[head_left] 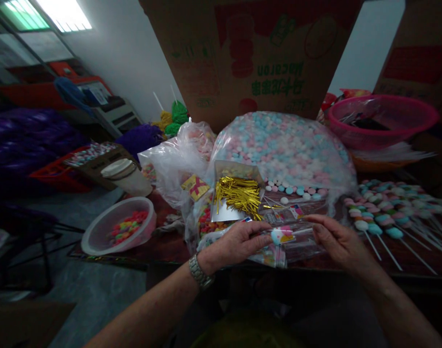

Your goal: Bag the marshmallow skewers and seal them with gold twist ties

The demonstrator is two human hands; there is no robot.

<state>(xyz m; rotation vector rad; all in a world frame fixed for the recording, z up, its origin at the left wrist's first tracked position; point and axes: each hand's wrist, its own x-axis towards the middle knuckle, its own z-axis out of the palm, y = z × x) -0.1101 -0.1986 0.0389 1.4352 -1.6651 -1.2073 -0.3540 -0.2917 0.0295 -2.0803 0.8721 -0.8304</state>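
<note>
- Step in hand (judged): handling of a printed clear wrapper (287, 234) at the front edge of the surface (170, 245); a pale blue patch shows at its left end, but whether this is print or content is unclear.
- Left hand (242, 240): thumb and forefinger pinch the wrapper's left end.
- Right hand (335, 240): thumb and forefinger are drawn close at the wrapper's right end; whether film is caught between them cannot be told.
- Wrapper position: between the hands, roughly level, above further clear film (307, 249).
- Next move (judged): any shift of the wrapper calls for a steady left pinch and light right-hand guidance, as thin film may crease or slip.
- Adjacent items: gold ties (238, 193) lie in an open box (226, 213) beyond the left hand; a large bag of pastel sweets (282, 140) stands behind.
- Outer items: skewered sweets (375, 212) lie right of the right hand; a plastic bowl (96, 234) sits well left.
</note>
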